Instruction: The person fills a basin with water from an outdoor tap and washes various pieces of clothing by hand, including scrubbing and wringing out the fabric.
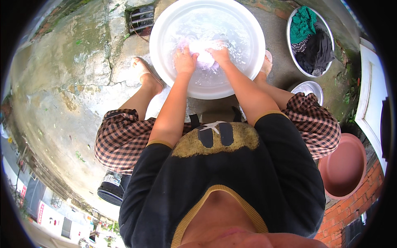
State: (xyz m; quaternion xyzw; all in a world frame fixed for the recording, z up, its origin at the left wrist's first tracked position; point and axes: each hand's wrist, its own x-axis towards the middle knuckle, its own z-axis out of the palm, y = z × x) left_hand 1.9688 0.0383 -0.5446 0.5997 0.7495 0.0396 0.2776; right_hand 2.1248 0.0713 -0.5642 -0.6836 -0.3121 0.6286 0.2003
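A large white basin [159, 53] of sudsy water stands on the ground between my feet. Both my forearms reach down into it. A pale pinkish-white wet cloth [205, 60] lies bunched in the water between my hands; its exact kind cannot be made out through the glare and suds. My left hand [185, 61] is closed on the cloth's left side, thumb toward the middle. On the other side my right hand [220, 55] grips it, with the fingers partly hidden by water and foam.
At the right, an oval tub [288, 35] holds a green garment [303, 25] and dark clothes [315, 51]. A small metal bowl [309, 87] and an empty pink basin [343, 167] stand nearer. A drain grate [142, 18] lies left of the basin, a black bucket [111, 190] behind my left leg.
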